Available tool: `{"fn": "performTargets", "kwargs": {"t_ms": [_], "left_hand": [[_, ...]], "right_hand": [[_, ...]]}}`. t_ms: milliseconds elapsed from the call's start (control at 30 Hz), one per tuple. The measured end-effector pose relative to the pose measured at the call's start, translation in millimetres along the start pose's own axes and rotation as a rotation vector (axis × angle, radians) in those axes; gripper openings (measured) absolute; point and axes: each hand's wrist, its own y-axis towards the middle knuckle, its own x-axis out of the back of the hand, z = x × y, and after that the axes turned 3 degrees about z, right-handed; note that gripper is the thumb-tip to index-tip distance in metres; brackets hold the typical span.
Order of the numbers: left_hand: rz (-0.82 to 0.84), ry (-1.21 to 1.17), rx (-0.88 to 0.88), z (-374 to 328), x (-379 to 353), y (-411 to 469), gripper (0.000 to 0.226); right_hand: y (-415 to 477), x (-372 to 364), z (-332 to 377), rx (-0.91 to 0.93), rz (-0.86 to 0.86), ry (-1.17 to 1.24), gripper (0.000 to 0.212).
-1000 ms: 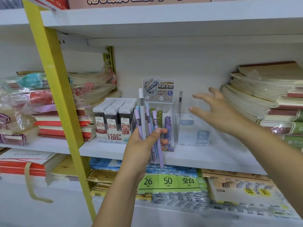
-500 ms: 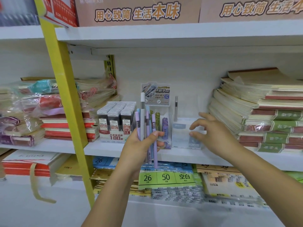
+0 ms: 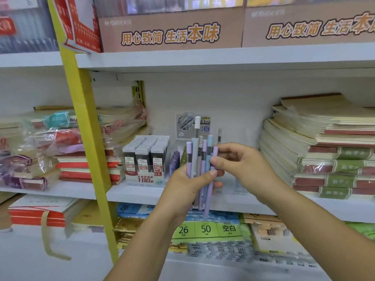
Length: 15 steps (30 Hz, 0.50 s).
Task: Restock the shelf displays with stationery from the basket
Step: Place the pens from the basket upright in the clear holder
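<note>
Left hand was wrapped around a fistful of pens, thumb across the front, holding them upright in front of the middle shelf. It was a mixed pastel bunch: purple, pale blue, grey, plus one with a white cap poking up higher than the others.

Right hand was right beside it, thumb and forefinger pinching the purple pen at the right edge of the bunch, near its top end (the other fingers were curled loosely behind, not touching anything I could make out). That pen sat a bit tilted against the others, its lower end sticking out below the left fist.

Just behind the pens stood a clear display holder with a printed header card. There was some purple and green stuff inside, too blurry to say what. A lone grey pen stood upright at its right side.

Just left of the holder was a display box of lead refills, dark cases in rows, marked 0.5 and HB. Further left a yellow upright cut across the view, with shrink-wrapped notebooks stacked past it.

Off to the right was a big pile of notebooks, some with green spine bands. The shelf above carried brown cartons with orange lettering. The one below had flat paper packs with green labels reading 26 and 50.
</note>
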Motion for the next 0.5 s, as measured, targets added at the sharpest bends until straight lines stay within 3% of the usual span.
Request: {"fn": "performTargets", "kwargs": {"t_ms": [100,233,367,500], "left_hand": [[-0.002,-0.03,0.029,-2.0,0.7,9.4,0.037],[-0.098,0.004,0.033,-8.6,7.0,28.5,0.015],[-0.099,0.069,0.012,-11.4,10.7,42.4,0.013],[-0.099,0.087,0.023,-5.1,14.8,48.1,0.016]], "right_hand": [[14.0,16.3,6.0,-0.034,-0.085,0.074,0.015],[47.4,59.1,21.1,0.084,-0.296,0.223,0.01],[86.2,79.1,16.9,0.131,-0.271,-0.109,0.019],[114.0,71.1,-9.5,0.089,-0.163,-0.485,0.013]]}}
